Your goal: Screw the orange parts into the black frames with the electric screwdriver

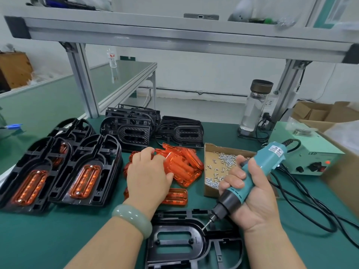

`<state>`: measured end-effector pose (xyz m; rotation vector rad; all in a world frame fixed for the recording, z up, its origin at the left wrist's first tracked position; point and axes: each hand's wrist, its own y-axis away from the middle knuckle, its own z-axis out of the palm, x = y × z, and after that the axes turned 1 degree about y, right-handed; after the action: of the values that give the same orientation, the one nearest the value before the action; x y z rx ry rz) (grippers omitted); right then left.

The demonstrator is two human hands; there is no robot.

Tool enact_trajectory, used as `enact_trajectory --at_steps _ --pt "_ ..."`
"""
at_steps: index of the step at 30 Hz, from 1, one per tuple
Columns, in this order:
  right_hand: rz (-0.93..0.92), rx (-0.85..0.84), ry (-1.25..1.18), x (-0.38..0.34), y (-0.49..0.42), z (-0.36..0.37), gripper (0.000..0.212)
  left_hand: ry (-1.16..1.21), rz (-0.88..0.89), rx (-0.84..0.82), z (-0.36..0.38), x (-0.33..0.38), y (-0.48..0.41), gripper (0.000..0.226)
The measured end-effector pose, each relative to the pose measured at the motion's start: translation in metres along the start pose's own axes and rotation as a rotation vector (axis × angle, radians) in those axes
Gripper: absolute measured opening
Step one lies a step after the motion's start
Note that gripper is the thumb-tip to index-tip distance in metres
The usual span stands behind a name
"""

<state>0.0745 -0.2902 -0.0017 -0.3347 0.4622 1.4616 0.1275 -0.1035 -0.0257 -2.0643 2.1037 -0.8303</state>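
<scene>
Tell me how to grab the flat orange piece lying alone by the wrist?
Probably pinch the lone orange part across its two long edges, coming from above at its right end. It lies flat on the green mat, looks narrow enough to span, and the left hand hides its other end.

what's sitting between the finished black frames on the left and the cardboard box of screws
In the head view, the pile of loose orange parts lies between them, with the left hand resting on top of the pile.

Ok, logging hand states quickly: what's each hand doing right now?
Left hand: on the orange parts, grip cannot be told.
Right hand: holding the electric screwdriver.
</scene>
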Motion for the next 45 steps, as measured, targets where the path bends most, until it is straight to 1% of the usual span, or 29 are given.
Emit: enact_trajectory --at_steps 1,3,5,6,7,8,9,10,11,12,13,14,15,16,17,18,23,28,32,35,37,38,41,42,43,45 --pt "-0.001 0.002 -0.002 0.000 0.000 0.000 0.015 0.001 0.037 0.022 0.000 0.000 -0.001 0.042" --pt "-0.003 0.006 -0.009 0.001 0.000 0.000 0.015 -0.024 0.235 0.070 0.001 0.003 -0.003 0.046" --pt "0.000 0.008 -0.008 0.001 0.000 0.000 0.015 -0.091 0.437 0.016 0.000 0.007 -0.007 0.044" --pt "0.002 0.010 -0.005 0.000 0.000 -0.001 0.015 -0.117 0.474 -0.027 -0.001 0.009 -0.010 0.042" --pt "0.004 0.010 -0.004 0.000 -0.001 -0.001 0.015 -0.136 0.464 -0.063 -0.001 0.009 -0.013 0.042" --pt "0.003 0.008 -0.005 0.000 -0.001 -0.002 0.015 -0.139 0.435 -0.083 -0.002 0.009 -0.015 0.044" --pt "0.002 0.005 -0.006 0.000 -0.001 -0.002 0.015 -0.087 0.391 -0.089 -0.005 0.009 -0.016 0.046" --pt "0.002 0.003 -0.007 0.000 -0.001 -0.002 0.015 0.045 0.324 -0.077 -0.010 0.010 -0.015 0.047" --pt "0.002 0.001 -0.009 -0.001 -0.002 -0.002 0.015 0.244 0.222 -0.074 -0.016 0.012 -0.012 0.044" --pt "0.003 0.001 -0.015 -0.001 -0.002 -0.002 0.015 0.500 0.076 -0.110 -0.023 0.012 -0.009 0.039" --pt "0.004 0.000 -0.023 -0.001 -0.003 -0.002 0.015 0.804 -0.101 -0.205 -0.029 0.012 -0.005 0.033" --pt "0.003 0.001 -0.030 -0.001 -0.003 -0.002 0.015 1.116 -0.274 -0.346 -0.035 0.013 0.001 0.030" --pt "0.004 0.003 -0.034 -0.001 -0.003 -0.002 0.015 1.349 -0.417 -0.499 -0.039 0.013 0.008 0.030" --pt "0.003 0.005 -0.032 -0.001 -0.003 -0.002 0.015 1.502 -0.516 -0.613 -0.043 0.013 0.014 0.034" --pt "0.003 0.004 -0.027 -0.001 -0.003 -0.002 0.015 1.583 -0.569 -0.679 -0.046 0.012 0.020 0.037" --pt "0.003 0.002 -0.021 0.000 -0.003 -0.002 0.015 1.618 -0.587 -0.713 -0.049 0.010 0.023 0.038" --pt "0.002 -0.011 -0.004 0.002 -0.001 -0.001 0.015 1.705 -0.583 -0.768 -0.056 0.007 0.032 0.035" --pt "0.009 -0.022 0.000 0.004 0.000 -0.001 0.015 1.723 -0.575 -0.806 -0.055 0.002 0.038 0.035" --pt "0.014 -0.019 0.002 0.004 0.000 -0.002 0.015 1.696 -0.567 -0.770 -0.055 -0.001 0.040 0.033" --pt "0.017 -0.015 -0.004 0.003 0.000 -0.002 0.016 1.624 -0.561 -0.686 -0.054 -0.001 0.039 0.028" --pt "0.019 -0.017 -0.009 0.003 0.001 -0.001 0.015 1.468 -0.538 -0.602 -0.053 -0.002 0.039 0.025" --pt "0.020 -0.016 -0.010 0.003 0.001 -0.001 0.015 1.322 -0.492 -0.554 -0.053 -0.003 0.039 0.023" --pt "0.018 -0.017 -0.016 0.002 0.000 -0.001 0.015 0.869 -0.226 -0.368 -0.062 -0.009 0.040 0.016" --pt "0.021 -0.017 -0.023 0.001 0.000 -0.001 0.015 0.758 -0.137 -0.342 -0.067 -0.010 0.040 0.018" --pt "0.025 -0.015 -0.031 0.001 0.000 -0.001 0.015 0.660 -0.068 -0.349 -0.071 -0.010 0.041 0.018" --pt "0.027 -0.013 -0.040 -0.001 0.000 -0.002 0.015 0.487 0.002 -0.387 -0.077 -0.010 0.044 0.015"
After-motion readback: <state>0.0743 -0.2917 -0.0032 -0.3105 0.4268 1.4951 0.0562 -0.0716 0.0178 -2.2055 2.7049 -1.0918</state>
